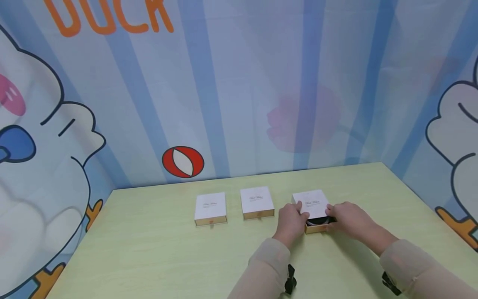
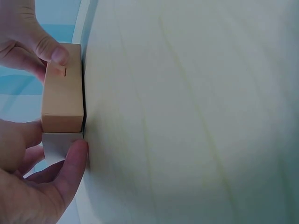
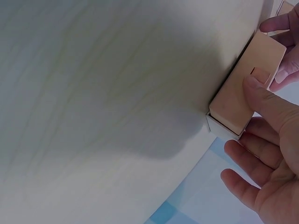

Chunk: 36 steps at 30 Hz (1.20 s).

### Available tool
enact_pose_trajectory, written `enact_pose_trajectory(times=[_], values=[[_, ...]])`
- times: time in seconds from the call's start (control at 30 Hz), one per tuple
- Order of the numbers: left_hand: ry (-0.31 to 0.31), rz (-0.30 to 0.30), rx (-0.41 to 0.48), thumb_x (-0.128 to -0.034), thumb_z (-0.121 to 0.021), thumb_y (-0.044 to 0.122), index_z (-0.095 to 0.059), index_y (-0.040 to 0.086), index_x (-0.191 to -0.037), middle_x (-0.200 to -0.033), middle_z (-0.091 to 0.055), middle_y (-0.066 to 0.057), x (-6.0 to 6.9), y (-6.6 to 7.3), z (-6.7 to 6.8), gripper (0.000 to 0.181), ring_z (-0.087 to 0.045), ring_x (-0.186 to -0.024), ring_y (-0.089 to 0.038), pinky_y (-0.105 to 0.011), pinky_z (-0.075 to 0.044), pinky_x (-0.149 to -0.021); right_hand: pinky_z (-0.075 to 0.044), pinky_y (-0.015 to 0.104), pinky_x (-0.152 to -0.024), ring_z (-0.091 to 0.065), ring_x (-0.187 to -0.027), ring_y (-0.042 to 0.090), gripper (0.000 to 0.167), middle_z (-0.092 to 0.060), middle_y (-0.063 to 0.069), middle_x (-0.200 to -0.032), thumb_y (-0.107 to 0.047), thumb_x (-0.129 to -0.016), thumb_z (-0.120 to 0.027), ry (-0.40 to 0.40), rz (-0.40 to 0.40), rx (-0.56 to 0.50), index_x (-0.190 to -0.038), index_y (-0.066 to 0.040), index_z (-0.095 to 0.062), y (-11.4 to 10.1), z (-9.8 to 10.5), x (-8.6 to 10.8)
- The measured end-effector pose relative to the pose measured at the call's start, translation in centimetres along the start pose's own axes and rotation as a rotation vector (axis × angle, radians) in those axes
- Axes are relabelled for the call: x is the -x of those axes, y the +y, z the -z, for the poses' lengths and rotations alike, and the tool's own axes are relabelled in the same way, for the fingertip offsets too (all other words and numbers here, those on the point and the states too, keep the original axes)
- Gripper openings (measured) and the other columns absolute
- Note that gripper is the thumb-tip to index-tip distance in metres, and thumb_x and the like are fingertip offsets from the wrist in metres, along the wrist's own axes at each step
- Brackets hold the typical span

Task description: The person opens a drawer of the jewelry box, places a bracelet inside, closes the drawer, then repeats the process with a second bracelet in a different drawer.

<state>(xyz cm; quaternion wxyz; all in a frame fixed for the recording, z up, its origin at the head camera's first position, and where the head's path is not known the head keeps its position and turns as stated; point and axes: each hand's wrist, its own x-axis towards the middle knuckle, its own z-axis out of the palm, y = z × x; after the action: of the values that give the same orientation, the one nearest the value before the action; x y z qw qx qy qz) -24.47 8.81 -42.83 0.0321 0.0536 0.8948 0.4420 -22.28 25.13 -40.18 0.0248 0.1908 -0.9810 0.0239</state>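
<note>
A small white drawer box [image 1: 313, 202] stands at the right of the row, its tan inner drawer [image 1: 316, 229] pulled partly out toward me. Something dark and curved [image 1: 318, 221] shows inside the drawer; its kind is unclear. My left hand [image 1: 291, 222] grips the white sleeve [image 2: 60, 144] by its left side, thumb and fingers on opposite faces. With its thumb over the small tab on the drawer's tan front [image 3: 243, 84], my right hand [image 1: 349, 218] pinches the drawer at its right end; its other fingers are spread beneath or behind, partly hidden.
Two similar white boxes, a middle one [image 1: 257, 201] and a left one [image 1: 210, 207], sit shut on the pale yellow-green table [image 1: 149, 249]. A cartoon-printed backdrop [image 1: 254, 83] rises behind the table's far edge.
</note>
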Motion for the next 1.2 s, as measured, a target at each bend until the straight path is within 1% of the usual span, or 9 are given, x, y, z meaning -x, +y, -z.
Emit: enact_pose_trajectory(times=[0.17,0.3,0.37,0.47,0.57,0.7,0.97,1.13,1.2], values=[[-0.015,0.015,0.016,-0.089,-0.065,0.02,-0.059,0.006,-0.127,-0.131,-0.059,0.0,0.0,0.0,0.1,0.041,-0.053,-0.121,-0.017,-0.03,-0.047,-0.093,-0.037,0.029,-0.056,-0.056,-0.066,0.014,0.028,-0.07,0.02,-0.104,-0.023,-0.076,-0.077,-0.005,-0.031,-0.011,-0.096,-0.003,-0.073,-0.4,0.1,-0.2],[-0.022,0.013,0.017,-0.0893,-0.065,0.02,-0.058,0.006,-0.128,-0.132,-0.059,0.0,0.1,0.0,0.1,0.041,-0.053,-0.121,-0.017,-0.03,-0.047,-0.093,-0.035,0.028,-0.056,-0.044,-0.061,0.013,0.017,-0.071,0.014,-0.093,-0.022,-0.077,-0.077,-0.009,-0.046,-0.019,-0.081,-0.008,-0.069,-0.5,0.2,-0.3],[-0.022,0.01,0.016,-0.0894,-0.065,0.02,-0.058,0.006,-0.128,-0.131,-0.059,0.0,0.1,0.0,0.2,0.041,-0.053,-0.121,-0.017,-0.03,-0.047,-0.093,-0.034,0.028,-0.056,-0.041,-0.06,0.014,0.018,-0.069,0.008,-0.083,-0.023,-0.077,-0.077,-0.011,-0.053,-0.025,-0.073,-0.011,-0.064,-0.6,0.1,-0.4],[-0.02,0.003,0.014,-0.0896,-0.064,0.019,-0.058,0.005,-0.127,-0.131,-0.059,-0.001,0.1,0.0,0.2,0.04,-0.054,-0.121,-0.018,-0.03,-0.047,-0.092,-0.032,0.028,-0.056,-0.039,-0.06,0.014,0.022,-0.062,0.001,-0.072,-0.023,-0.077,-0.077,-0.018,-0.066,-0.036,-0.069,-0.013,-0.059,-0.6,0.0,-0.5],[-0.02,0.001,0.018,-0.09,-0.064,0.019,-0.058,0.005,-0.127,-0.131,-0.059,-0.002,0.1,0.0,0.2,0.04,-0.053,-0.121,-0.018,-0.03,-0.047,-0.093,-0.031,0.027,-0.056,-0.038,-0.059,0.014,0.022,-0.057,-0.001,-0.068,-0.022,-0.078,-0.076,-0.025,-0.077,-0.037,-0.068,-0.013,-0.059,-0.7,0.0,-0.6],[-0.017,-0.003,0.014,-0.0899,-0.064,0.019,-0.058,0.005,-0.127,-0.131,-0.059,-0.002,0.1,0.0,0.3,0.04,-0.054,-0.121,-0.019,-0.03,-0.047,-0.093,-0.032,0.027,-0.056,-0.039,-0.059,0.014,0.019,-0.059,0.0,-0.068,-0.021,-0.079,-0.075,-0.022,-0.083,-0.022,-0.069,-0.012,-0.062,-0.8,0.0,-0.7],[-0.027,0.003,0.031,-0.0897,-0.064,0.02,-0.058,0.005,-0.128,-0.131,-0.059,-0.001,0.0,-0.1,0.2,0.041,-0.055,-0.118,-0.016,-0.028,-0.049,-0.088,-0.035,0.028,-0.054,-0.04,-0.057,0.014,0.015,-0.061,0.001,-0.065,-0.016,-0.08,-0.074,0.035,-0.079,0.017,-0.07,-0.009,-0.065,-1.1,-0.2,-0.8],[-0.019,-0.002,0.039,-0.0891,-0.065,0.019,-0.059,0.005,-0.126,-0.13,-0.06,-0.001,0.0,-0.2,0.1,0.04,-0.056,-0.117,-0.015,-0.028,-0.049,-0.088,-0.037,0.03,-0.052,-0.042,-0.056,0.014,0.016,-0.063,0.003,-0.063,-0.014,-0.08,-0.073,0.064,-0.088,0.017,-0.068,-0.008,-0.066,-1.2,-0.3,-0.8],[-0.022,0.011,0.05,-0.0889,-0.065,0.02,-0.06,0.006,-0.126,-0.13,-0.06,0.0,0.0,-0.3,0.1,0.04,-0.055,-0.118,-0.014,-0.028,-0.048,-0.089,-0.038,0.03,-0.052,-0.043,-0.056,0.014,0.015,-0.063,0.003,-0.063,-0.014,-0.08,-0.073,0.066,-0.095,0.022,-0.068,-0.008,-0.066,-1.4,-0.3,-0.8]])
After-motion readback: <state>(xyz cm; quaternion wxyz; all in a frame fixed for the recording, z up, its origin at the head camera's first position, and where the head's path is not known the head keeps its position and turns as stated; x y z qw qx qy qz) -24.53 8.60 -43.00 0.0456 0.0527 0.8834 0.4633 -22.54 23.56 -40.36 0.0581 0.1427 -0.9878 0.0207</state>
